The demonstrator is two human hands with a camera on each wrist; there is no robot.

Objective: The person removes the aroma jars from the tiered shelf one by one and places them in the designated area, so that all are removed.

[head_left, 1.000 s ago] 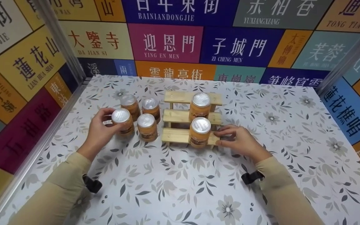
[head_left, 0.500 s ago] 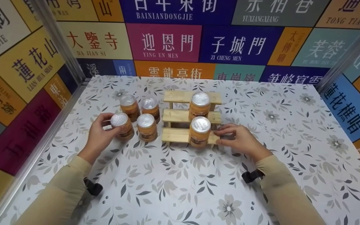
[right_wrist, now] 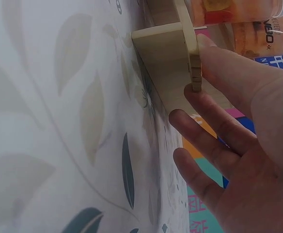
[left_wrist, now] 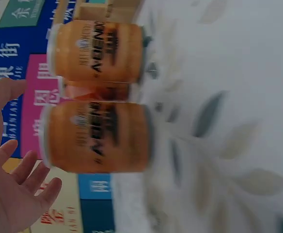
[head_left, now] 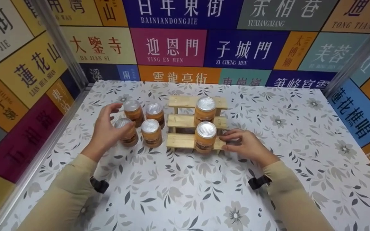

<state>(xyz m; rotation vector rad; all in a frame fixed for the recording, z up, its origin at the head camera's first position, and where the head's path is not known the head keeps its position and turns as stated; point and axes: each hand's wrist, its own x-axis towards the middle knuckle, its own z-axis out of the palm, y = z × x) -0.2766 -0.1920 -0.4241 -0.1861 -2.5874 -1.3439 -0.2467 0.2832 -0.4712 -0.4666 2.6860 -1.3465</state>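
Note:
My left hand (head_left: 104,133) is spread around the front-left orange can (head_left: 130,139), thumb in front and fingers behind. In the left wrist view the fingers are apart from the cans, with a gap before the nearest can (left_wrist: 98,138). Three more cans with silver lids stand close by: a back-left can (head_left: 134,115), a back-right can (head_left: 155,117) and a front-right can (head_left: 152,136). My right hand (head_left: 251,146) holds the right end of the wooden step rack's (head_left: 180,141) lowest step between thumb and index finger; its other fingers are loose.
On the rack, one can (head_left: 205,141) stands on the lowest step and another can (head_left: 205,112) on the middle step, both toward the right. A floral cloth (head_left: 185,192) covers the table. Walls with coloured sign panels (head_left: 169,46) enclose the back and sides.
My left hand has set the front-left can down beside the others and loosened from it, fingers spreading upward. The right hand and rack stay where they were.

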